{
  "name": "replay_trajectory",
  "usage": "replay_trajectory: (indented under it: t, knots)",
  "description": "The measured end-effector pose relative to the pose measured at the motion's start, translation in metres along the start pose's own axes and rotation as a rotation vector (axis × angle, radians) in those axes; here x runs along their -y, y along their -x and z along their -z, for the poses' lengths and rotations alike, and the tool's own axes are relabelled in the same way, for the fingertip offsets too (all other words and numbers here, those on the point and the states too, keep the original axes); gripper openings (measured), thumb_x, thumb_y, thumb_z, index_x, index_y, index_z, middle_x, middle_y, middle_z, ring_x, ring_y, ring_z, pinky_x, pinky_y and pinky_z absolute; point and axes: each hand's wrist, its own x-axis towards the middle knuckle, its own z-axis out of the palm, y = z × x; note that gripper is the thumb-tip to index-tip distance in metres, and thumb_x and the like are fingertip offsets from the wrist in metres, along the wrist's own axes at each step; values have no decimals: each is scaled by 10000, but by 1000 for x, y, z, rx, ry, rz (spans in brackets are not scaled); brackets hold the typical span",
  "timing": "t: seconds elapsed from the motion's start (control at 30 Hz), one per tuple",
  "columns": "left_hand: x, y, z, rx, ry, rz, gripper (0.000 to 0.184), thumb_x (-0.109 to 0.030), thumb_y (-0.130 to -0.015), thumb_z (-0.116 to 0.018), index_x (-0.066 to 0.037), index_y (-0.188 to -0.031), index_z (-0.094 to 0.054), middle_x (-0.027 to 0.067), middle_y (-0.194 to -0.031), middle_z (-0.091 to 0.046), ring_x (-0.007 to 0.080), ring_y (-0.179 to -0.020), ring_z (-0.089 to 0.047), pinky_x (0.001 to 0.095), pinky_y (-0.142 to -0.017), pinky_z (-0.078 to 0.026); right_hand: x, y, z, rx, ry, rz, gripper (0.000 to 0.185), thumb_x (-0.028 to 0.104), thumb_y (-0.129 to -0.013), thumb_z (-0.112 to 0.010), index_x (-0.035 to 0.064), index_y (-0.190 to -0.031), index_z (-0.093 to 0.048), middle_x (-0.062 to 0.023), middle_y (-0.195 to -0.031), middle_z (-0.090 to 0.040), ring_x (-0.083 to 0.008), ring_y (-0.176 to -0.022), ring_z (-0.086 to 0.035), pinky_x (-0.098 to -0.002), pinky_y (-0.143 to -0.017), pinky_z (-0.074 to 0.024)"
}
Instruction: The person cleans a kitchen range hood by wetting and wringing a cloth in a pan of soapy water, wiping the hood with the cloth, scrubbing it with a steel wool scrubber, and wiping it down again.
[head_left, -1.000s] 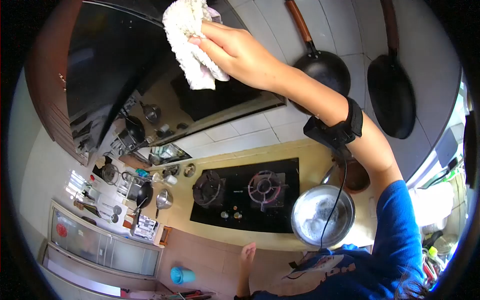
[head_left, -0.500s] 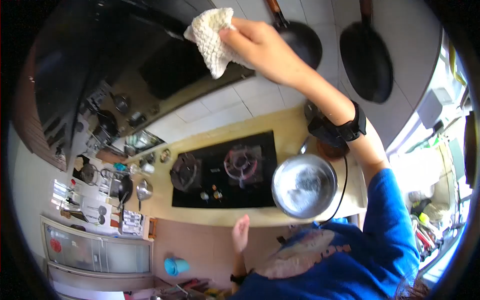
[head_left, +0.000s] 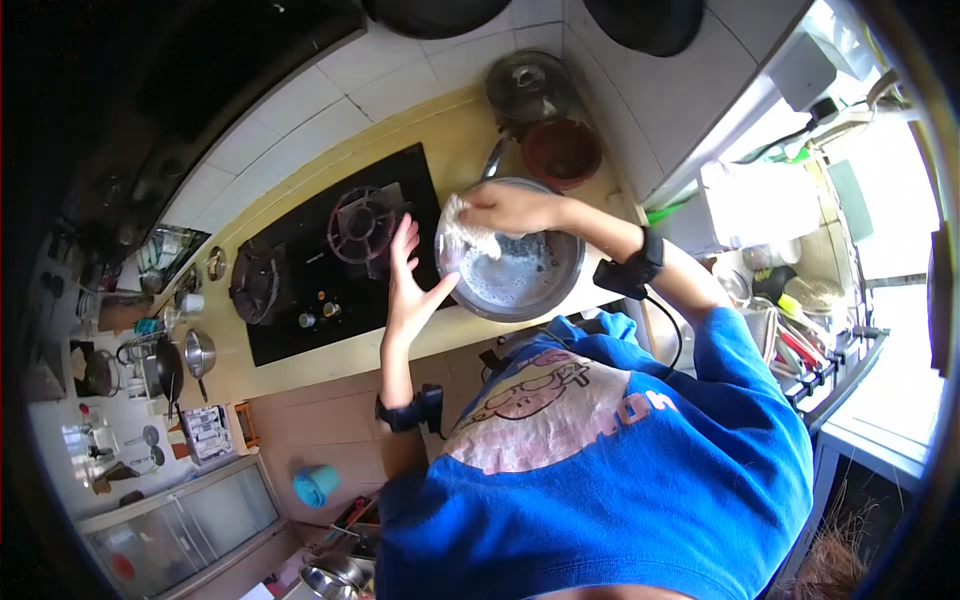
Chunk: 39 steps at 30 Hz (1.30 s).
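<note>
My right hand (head_left: 515, 208) grips a crumpled white cloth (head_left: 462, 238) over the left part of a round metal pan (head_left: 568, 284). Cloudy, sudsy water lies in the pan, and a metal handle (head_left: 495, 155) shows at its far side. The cloth's lower end hangs down to the water or just above it; I cannot tell which. Fingers spread, my left hand (head_left: 408, 295) is held open and empty by the pan's left rim. A black band sits on each wrist.
Left of the pan is a black gas stove (head_left: 290, 335) with two burners on the yellow counter (head_left: 225, 365). Behind the pan stand a reddish-brown bowl (head_left: 562, 155) and a glass lid (head_left: 525, 85). Woks hang on the tiled wall. A blue bucket (head_left: 315, 486) stands on the floor.
My right hand has come down from the dark hood surface to the pan with the cloth. My left hand has risen from below the counter to the pan's rim. The view has shifted.
</note>
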Motion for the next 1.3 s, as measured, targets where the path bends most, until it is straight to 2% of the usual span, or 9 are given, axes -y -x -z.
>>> replay_trajectory:
  t: [0.17, 0.37, 0.43, 0.53, 0.67, 0.9, 1.13, 1.23, 1.3]
  knots:
    - [47, -39, -40, 312, 153, -96, 995, -194, -672, -821, -35, -1429, -196, 129, -1407, -344, 222, -1306, -338, 335, -1073, -292, -41, -3, -28, -53, -255, -124, 359, 269, -930, -462, -45, -1060, -578, -78, -874, -612, -154, -812, -555, -323, -753, -449]
    - [68, -59, -65, 266, 395, 176, 663, -159, -794, -726, 2, -1333, -374, 93, -1248, -499, 176, -1137, -499, 299, -949, -420, -71, -4, -28, -186, -603, -169, 267, 233, -897, -473, -6, -893, -592, -33, -604, -536, -88, -426, -438, -233, -403, -323]
    - [83, -65, -67, 296, 371, 224, 450, -183, -847, -670, 22, -1215, -509, 81, -1131, -583, 158, -1047, -550, 285, -909, -430, -78, -2, -21, -205, -391, -227, 287, 257, -890, -487, -1, -941, -603, -84, -606, -552, -146, -521, -534, -275, -490, -417]
    - [94, -68, -63, 319, 238, 235, 459, -132, -835, -659, 56, -1219, -492, 115, -1147, -589, 162, -1030, -560, 292, -899, -439, -114, 0, -22, -299, 78, -112, 346, 313, -847, -565, 39, -1056, -599, -176, -785, -596, -253, -787, -610, -371, -716, -483]
    - [103, -72, -66, 356, 36, 123, 459, -41, -765, -672, 61, -1167, -478, 150, -1060, -619, 181, -961, -592, 323, -842, -470, -111, 21, -32, -421, 546, -44, 607, 380, -666, -732, 82, -1170, -572, -179, -1172, -522, -394, -1114, -479, -435, -909, -417]
    - [83, -80, -80, 371, -214, -79, 623, -65, -699, -738, -2, -1171, -335, 254, -1072, -599, 369, -1008, -608, 396, -810, -492, -70, 19, -49, -220, 559, -222, 659, 230, -662, -733, 46, -1235, -465, -189, -1072, -592, -352, -998, -591, -430, -828, -486]
    - [68, -76, -62, 502, -15, 126, 824, -15, -640, -773, -23, -1275, -246, 171, -1155, -479, 251, -1084, -518, 370, -930, -416, -89, 9, -56, -289, 445, -198, 420, 115, -719, -639, 26, -1122, -564, -223, -797, -647, -372, -783, -645, -444, -750, -510]
    - [107, -76, -71, 450, 25, -39, 861, -85, -602, -836, -44, -1271, -295, 210, -1179, -519, 268, -1074, -551, 357, -897, -443, -97, 5, -57, -384, 274, -45, 319, 82, -744, -583, 25, -1057, -607, -228, -801, -644, -382, -772, -637, -447, -738, -502]
    - [105, -78, -75, 460, 116, -30, 687, -109, -620, -834, -16, -1190, -463, 131, -1095, -589, 192, -1005, -577, 318, -850, -462, -101, 5, -57, -374, 170, -26, 323, 74, -758, -551, 15, -1073, -593, -226, -852, -645, -371, -807, -638, -428, -742, -496]
